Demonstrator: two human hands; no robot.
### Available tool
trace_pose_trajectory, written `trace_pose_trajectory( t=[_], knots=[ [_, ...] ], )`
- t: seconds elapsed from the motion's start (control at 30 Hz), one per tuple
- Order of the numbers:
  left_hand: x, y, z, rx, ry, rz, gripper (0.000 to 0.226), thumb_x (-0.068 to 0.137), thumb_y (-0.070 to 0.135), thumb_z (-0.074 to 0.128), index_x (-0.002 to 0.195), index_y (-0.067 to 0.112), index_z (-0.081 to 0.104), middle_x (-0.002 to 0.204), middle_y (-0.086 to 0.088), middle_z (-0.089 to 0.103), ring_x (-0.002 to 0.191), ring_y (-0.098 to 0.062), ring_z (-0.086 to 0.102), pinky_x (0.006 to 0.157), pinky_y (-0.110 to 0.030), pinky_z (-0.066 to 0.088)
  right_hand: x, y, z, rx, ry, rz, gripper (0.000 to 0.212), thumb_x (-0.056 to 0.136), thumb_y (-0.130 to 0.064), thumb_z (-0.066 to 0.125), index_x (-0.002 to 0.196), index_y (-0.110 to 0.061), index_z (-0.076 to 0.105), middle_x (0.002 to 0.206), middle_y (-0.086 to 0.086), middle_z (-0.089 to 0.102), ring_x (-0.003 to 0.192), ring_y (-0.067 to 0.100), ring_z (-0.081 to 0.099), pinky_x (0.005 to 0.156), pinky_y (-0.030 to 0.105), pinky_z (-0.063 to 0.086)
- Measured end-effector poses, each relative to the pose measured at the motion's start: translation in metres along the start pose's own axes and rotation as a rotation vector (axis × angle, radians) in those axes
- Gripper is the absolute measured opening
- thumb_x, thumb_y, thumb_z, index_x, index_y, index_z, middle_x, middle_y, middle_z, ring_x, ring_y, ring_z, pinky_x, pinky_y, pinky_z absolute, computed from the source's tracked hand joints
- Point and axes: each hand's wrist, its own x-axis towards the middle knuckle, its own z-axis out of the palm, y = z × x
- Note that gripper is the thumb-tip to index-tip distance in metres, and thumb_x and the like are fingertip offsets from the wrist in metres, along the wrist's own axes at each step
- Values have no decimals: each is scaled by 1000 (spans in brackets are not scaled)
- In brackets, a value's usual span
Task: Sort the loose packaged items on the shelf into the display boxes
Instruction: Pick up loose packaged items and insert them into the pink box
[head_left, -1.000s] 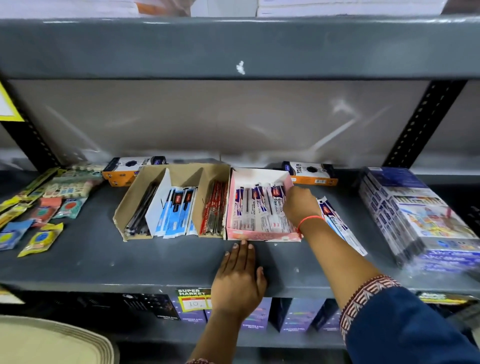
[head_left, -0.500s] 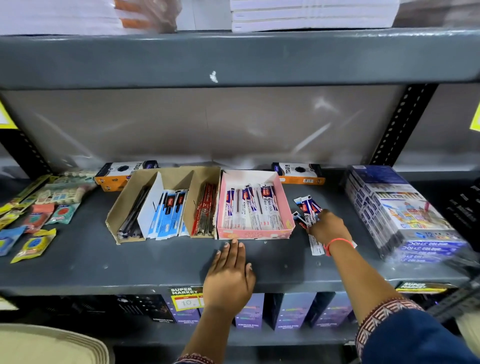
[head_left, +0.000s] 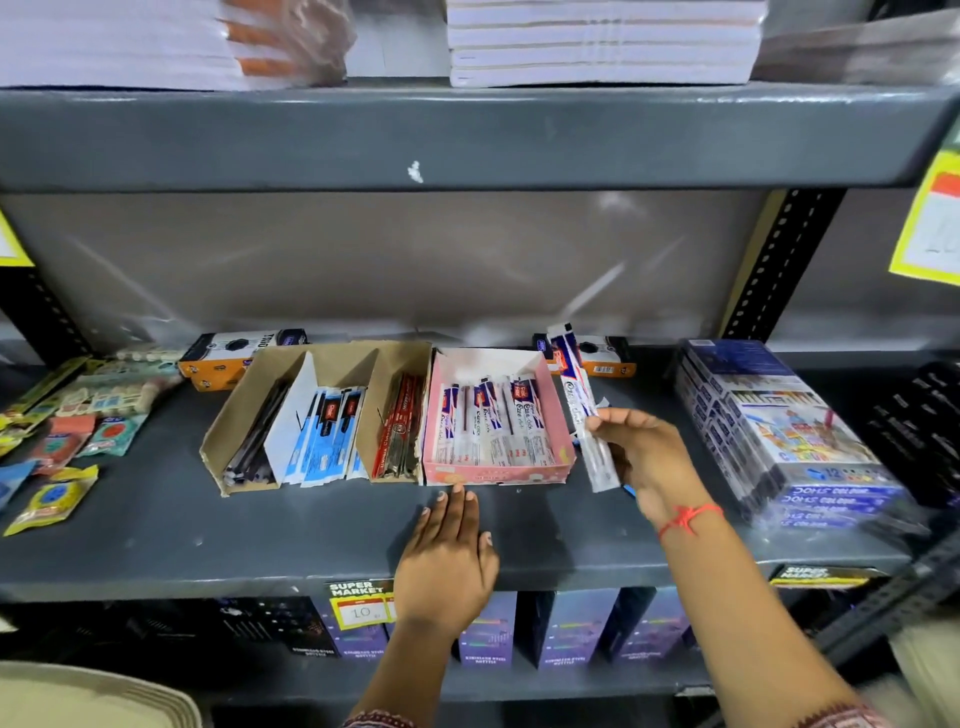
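A pink display box (head_left: 551, 382) on the grey shelf (head_left: 260, 530) holds several white-and-blue pen packets (head_left: 488, 421). Just right of the box, my right hand (head_left: 647, 457) grips a small bunch of the same pen packets (head_left: 579, 400), lifted off the shelf and standing nearly upright. My left hand (head_left: 447, 556) lies flat on the shelf, fingers together, fingertips touching the pink box's front edge. Left of it stands a brown cardboard box (head_left: 228, 421) with dark pens, blue packets (head_left: 324, 431) and red packets (head_left: 400, 426) in its compartments.
Loose sachets (head_left: 57, 441) lie scattered at the shelf's left end. Two orange-and-black boxes (head_left: 228, 353) sit along the back. A wrapped stack of colour-pencil boxes (head_left: 779, 431) fills the right side. Notebook stacks rest on the shelf above.
My right hand left the pink box, went down to the loose packets on its right, closed on them and raised them off the shelf. My left hand stayed put.
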Motion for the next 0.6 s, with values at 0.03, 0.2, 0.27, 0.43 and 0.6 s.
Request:
trace_pose_trajectory(
  t=[0.03, 0.2, 0.27, 0.43, 0.6],
  knots=[
    [0, -1, 2, 0, 24, -4, 84, 73, 44, -14, 144, 11, 15, 147, 3, 5, 141, -16, 13, 109, -27, -4, -8, -1, 4, 36, -10, -18, 21, 79, 8, 59, 68, -9, 64, 58, 0, 68, 49, 10, 60, 45, 15, 47],
    [0, -2, -2, -48, 2, -44, 54, 82, 34, 31, 108, 3, 67, 114, -10, 67, 104, -24, 64, 89, -39, 47, -40, 3, 22, 129, -30, -103, 21, 81, 3, 61, 69, -14, 65, 48, -10, 66, 48, 5, 51, 49, 16, 39],
    [-1, -2, -5, -64, 18, -40, 52, 82, 32, 33, 107, 3, 68, 110, -11, 69, 100, -24, 66, 85, -41, 50, -48, 4, 27, 137, -51, -110, 18, 80, 2, 63, 72, -13, 66, 51, -10, 67, 51, 6, 51, 52, 18, 39],
    [-2, -1, -6, -62, 59, -33, 51, 80, 30, 34, 107, 3, 67, 109, -12, 69, 96, -25, 67, 83, -41, 52, -55, 4, 33, 127, -68, -120, 15, 79, 1, 65, 75, -13, 67, 60, -7, 66, 51, 3, 52, 47, 12, 41],
    [-3, -1, -7, -75, 64, -34, 51, 80, 29, 34, 108, 2, 67, 109, -12, 69, 96, -25, 67, 84, -42, 52, -56, 3, 37, 107, -88, -115, 17, 78, 2, 66, 72, -14, 67, 56, -8, 67, 49, 1, 53, 45, 11, 41]
  ],
)
